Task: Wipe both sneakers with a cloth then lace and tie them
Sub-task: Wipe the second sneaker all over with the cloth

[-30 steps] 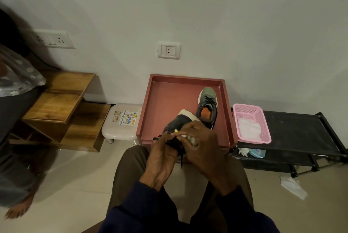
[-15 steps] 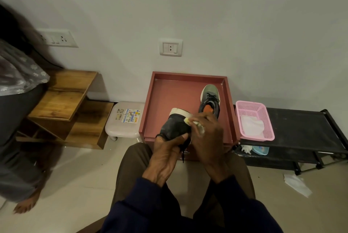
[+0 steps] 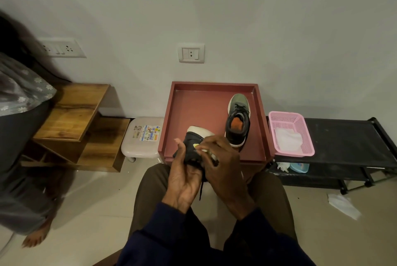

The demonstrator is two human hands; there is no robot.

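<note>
Left hand (image 3: pixel 184 177): cupped under the dark sneaker (image 3: pixel 192 140) and gripping it from the near side, thumb sticking up along its flank.
Right hand (image 3: pixel 223 162): fingers curled over a pale cloth (image 3: pixel 199 148), pressing it against the sneaker's upper; only scraps of the cloth peek out between the fingers.
Dark sneaker: held up over the person's lap at the front edge of the red tray (image 3: pixel 193 110), pale sole turned toward the wall, a black lace (image 3: pixel 201 188) hanging down between the hands.
Other sneaker (image 3: pixel 237 121): standing upright in the right part of the tray, green toe to the wall, orange lining showing, laces loose.
Pink basket (image 3: pixel 279 115): just right of the tray on a black rack (image 3: pixel 343 141), with a white rag (image 3: pixel 286 140) inside.
Left of the tray: a beige plastic stool (image 3: pixel 139 147), then a wooden shelf unit (image 3: pixel 75 115).
Floor: a crumpled white sheet (image 3: pixel 343 205) in front of the rack.
Far left: a barefoot bystander (image 3: pixel 19 115), blurred.
</note>
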